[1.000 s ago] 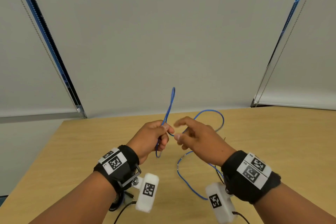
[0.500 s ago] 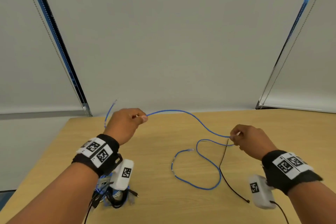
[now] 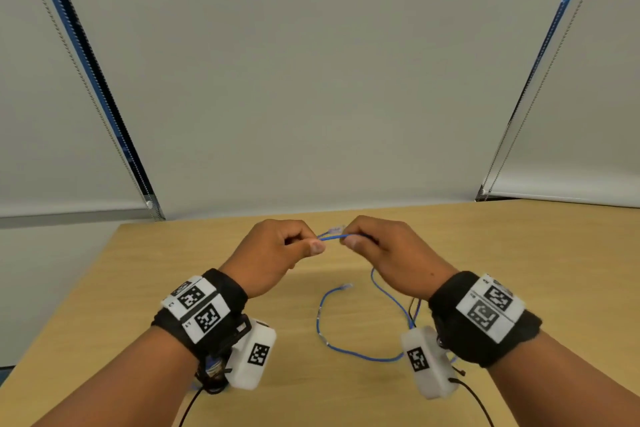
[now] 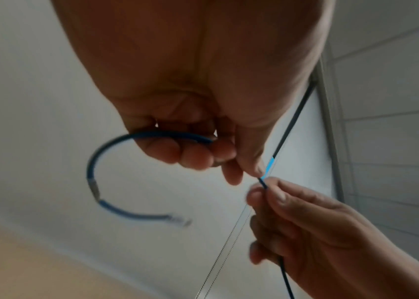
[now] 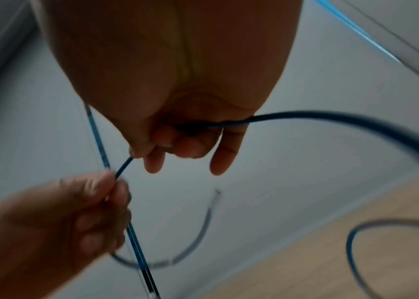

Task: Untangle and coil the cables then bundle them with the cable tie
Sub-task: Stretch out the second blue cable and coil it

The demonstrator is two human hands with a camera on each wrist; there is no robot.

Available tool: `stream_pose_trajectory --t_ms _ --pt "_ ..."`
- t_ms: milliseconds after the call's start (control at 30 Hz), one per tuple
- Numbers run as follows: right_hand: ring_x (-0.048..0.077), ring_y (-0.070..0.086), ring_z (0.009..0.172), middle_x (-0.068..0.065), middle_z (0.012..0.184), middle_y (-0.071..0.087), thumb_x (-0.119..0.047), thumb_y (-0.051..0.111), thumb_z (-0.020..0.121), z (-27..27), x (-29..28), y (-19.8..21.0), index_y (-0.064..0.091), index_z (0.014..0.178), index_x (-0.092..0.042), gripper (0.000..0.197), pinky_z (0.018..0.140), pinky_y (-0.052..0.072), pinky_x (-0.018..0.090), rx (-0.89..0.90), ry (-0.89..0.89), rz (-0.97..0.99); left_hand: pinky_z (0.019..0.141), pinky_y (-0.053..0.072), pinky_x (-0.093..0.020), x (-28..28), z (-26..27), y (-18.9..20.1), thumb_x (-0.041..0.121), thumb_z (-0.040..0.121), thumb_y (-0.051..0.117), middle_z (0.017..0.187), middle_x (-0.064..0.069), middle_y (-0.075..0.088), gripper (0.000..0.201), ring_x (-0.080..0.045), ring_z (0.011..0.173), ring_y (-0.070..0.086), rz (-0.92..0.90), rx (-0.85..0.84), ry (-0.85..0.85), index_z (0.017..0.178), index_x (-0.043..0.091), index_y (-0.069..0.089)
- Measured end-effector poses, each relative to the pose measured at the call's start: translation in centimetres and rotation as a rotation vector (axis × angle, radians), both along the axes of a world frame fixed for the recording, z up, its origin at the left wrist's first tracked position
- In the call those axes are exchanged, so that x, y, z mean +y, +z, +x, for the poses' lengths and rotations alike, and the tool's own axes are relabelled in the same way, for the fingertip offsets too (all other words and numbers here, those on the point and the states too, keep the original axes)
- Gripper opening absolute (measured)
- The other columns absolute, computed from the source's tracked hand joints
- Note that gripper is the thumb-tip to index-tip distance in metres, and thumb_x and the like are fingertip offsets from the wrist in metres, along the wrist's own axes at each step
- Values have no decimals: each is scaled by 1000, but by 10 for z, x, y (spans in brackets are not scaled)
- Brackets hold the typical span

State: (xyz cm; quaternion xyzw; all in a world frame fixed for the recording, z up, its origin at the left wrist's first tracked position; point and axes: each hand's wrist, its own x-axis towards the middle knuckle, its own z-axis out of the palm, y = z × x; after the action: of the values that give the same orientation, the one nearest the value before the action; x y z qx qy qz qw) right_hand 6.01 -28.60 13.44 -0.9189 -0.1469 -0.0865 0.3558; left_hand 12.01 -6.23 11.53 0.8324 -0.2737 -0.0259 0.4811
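Note:
A thin blue cable point(image 3: 331, 237) spans the small gap between my two hands above the wooden table point(image 3: 138, 288). My left hand point(image 3: 313, 246) pinches it between thumb and curled fingers. In the left wrist view its short free end point(image 4: 93, 178) curls out to a clear plug point(image 4: 179, 220). My right hand point(image 3: 349, 242) pinches the same cable point(image 5: 124, 166) just beside the left. The rest of it point(image 3: 391, 302) drops from the right hand to a loose loop point(image 3: 320, 322) on the table, which ends in a second plug point(image 3: 346, 286).
A thin black cable point(image 3: 412, 308) lies by my right wrist. Something dark and coiled point(image 3: 213, 371) sits half hidden under my left wrist. Window blinds with bead chains point(image 3: 104, 121) hang behind the table's far edge.
Half a second ago my hands were wide apart with the blue cable stretched between them. They have come together at the middle, and only a short piece shows between them.

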Motion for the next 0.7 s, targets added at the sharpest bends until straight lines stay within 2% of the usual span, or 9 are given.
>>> stream_pose_trajectory --t_ms 100,167,200,267,367,433,567,633,700 --pt "3 53 63 -17 71 60 -21 57 100 4 -16 8 70 89 -21 17 63 52 29 -42 -115 267 67 47 -30 12 1 -5 19 94 68 65 -3 67 19 -12 58 58 -95 90 41 76 19 72" --pt "3 51 57 -17 68 60 -20 55 100 6 -27 14 71 87 -22 20 55 49 19 -60 -194 381 66 49 -30 18 0 -9 12 98 61 59 5 64 21 -14 56 58 -199 159 68 80 12 72" --pt "5 50 56 -17 66 59 -20 55 100 7 -31 16 72 87 -24 22 53 48 18 -66 -225 396 65 49 -31 20 0 -9 10 100 58 56 8 59 23 -15 55 58 -239 194 56 81 10 71" --pt "9 49 55 -11 60 54 -22 54 100 9 -38 17 72 87 -25 22 53 48 20 -83 -267 426 63 50 -30 20 -3 -7 13 102 56 57 7 53 24 -18 54 57 -278 244 -6 84 10 73" --pt "13 49 56 -4 58 50 -22 54 101 12 -41 14 73 90 -22 22 56 48 27 -88 -326 537 62 52 -29 15 -7 2 23 94 61 60 1 55 19 -19 54 58 -265 277 -104 85 12 74" --pt "13 50 55 -6 55 50 -20 54 102 14 -45 12 72 91 -19 21 57 47 31 -92 -368 594 63 53 -32 13 -9 4 23 91 62 60 -2 57 18 -20 55 59 -248 294 -145 82 11 73" --pt "8 53 53 -10 55 53 -22 53 102 16 -59 9 71 89 -23 22 55 47 29 -73 -466 685 59 50 -32 14 -12 2 24 91 60 55 -4 52 22 -22 51 56 -314 350 -183 77 11 69" --pt "10 58 57 -6 61 59 -24 55 101 15 -64 4 68 88 -27 18 56 47 30 -17 -476 649 59 48 -32 12 -14 4 27 91 62 56 -3 49 21 -21 50 53 -469 423 -216 79 11 68" --pt "14 64 61 -1 68 65 -25 55 100 14 -64 -4 65 86 -29 17 59 48 31 38 -475 540 59 52 -34 8 -16 12 26 89 66 62 -4 47 19 -19 52 52 -745 551 -298 95 8 68"
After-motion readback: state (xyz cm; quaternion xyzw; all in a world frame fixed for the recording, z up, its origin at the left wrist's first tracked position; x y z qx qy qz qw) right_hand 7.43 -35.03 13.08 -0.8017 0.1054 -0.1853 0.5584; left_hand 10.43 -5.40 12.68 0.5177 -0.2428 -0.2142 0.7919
